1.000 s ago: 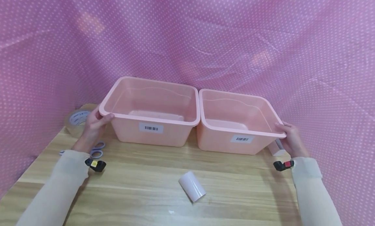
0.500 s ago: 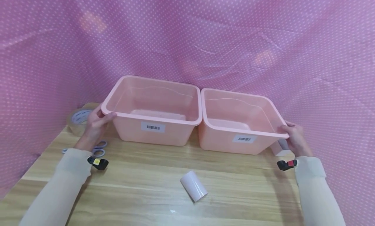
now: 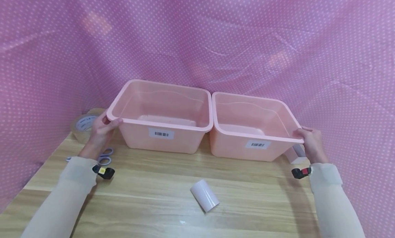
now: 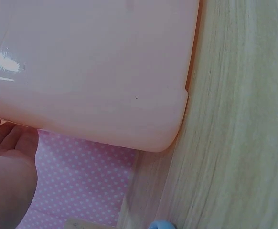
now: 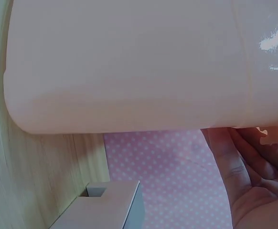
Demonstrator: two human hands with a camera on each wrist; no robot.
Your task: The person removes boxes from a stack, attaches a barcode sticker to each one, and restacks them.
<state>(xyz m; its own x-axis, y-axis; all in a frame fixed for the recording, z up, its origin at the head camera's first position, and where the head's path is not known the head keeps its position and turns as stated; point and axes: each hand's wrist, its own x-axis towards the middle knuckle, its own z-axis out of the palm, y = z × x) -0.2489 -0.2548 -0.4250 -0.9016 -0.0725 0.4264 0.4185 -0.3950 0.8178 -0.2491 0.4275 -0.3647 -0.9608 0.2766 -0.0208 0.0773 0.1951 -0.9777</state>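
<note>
Two pink plastic bins stand side by side on the wooden table, their rims touching. At the left bin (image 3: pixel 158 140), my left hand (image 3: pixel 102 131) grips the outer front corner of the rim, thumb on top and fingers beneath. My right hand (image 3: pixel 312 144) holds the rim of the right bin (image 3: pixel 240 149) at its outer front corner. Each bin carries a white barcode label on its front. In the left wrist view the left hand (image 4: pixel 10 171) shows under the rim; the right wrist view shows the right hand's (image 5: pixel 253 181) fingers beneath the other.
A pale, shiny cylinder (image 3: pixel 204 196) lies on the table (image 3: pixel 148 197) in front of the bins. At left are tape rolls (image 3: pixel 81 128) and scissors (image 3: pixel 104 160), partly hidden by the arm. A small white box (image 3: pixel 296 155) sits by the right bin. Polka-dot cloth (image 3: pixel 197 35) hangs behind.
Both bins and hands appear slightly further right in the head view than a second ago, but the whole scene shifts similarly. Both hands keep their hold on the rims.
</note>
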